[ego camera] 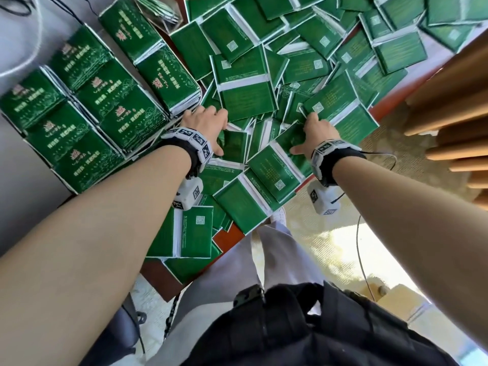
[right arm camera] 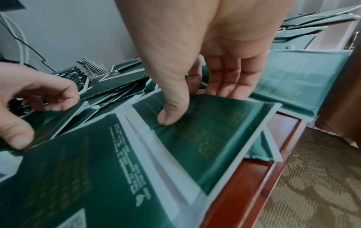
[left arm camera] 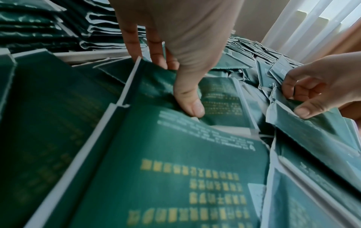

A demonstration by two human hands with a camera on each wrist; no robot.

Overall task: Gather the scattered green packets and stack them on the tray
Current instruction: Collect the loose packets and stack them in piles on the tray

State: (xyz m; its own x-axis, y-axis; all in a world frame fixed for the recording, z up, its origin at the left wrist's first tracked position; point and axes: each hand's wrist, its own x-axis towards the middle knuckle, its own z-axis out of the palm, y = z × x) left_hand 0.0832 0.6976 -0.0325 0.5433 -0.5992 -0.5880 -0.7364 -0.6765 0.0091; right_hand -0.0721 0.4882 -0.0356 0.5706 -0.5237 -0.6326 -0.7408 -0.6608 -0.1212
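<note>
Loose green packets [ego camera: 264, 62] cover the red-brown table. Neat stacks of green packets [ego camera: 87, 107] stand at the left; whatever is under them is hidden. My left hand [ego camera: 221, 136] is beside the stacks. It pinches one packet [left arm camera: 156, 83] from the pile, thumb [left arm camera: 190, 104] on its face and fingers [left arm camera: 156, 54] over its far edge. My right hand [ego camera: 303, 133] is a short way to the right. Its thumb [right arm camera: 166, 117] presses on another packet [right arm camera: 215, 131], and its fingers [right arm camera: 224, 77] reach over that packet's far edge near the table edge.
The table edge [right arm camera: 244, 177] runs just under my right hand, with patterned carpet [ego camera: 330, 220] below. Wooden slatted furniture [ego camera: 449, 101] stands at the right. Cables [ego camera: 31, 48] lie at the upper left. My legs and a black bag [ego camera: 290, 326] are close to the table.
</note>
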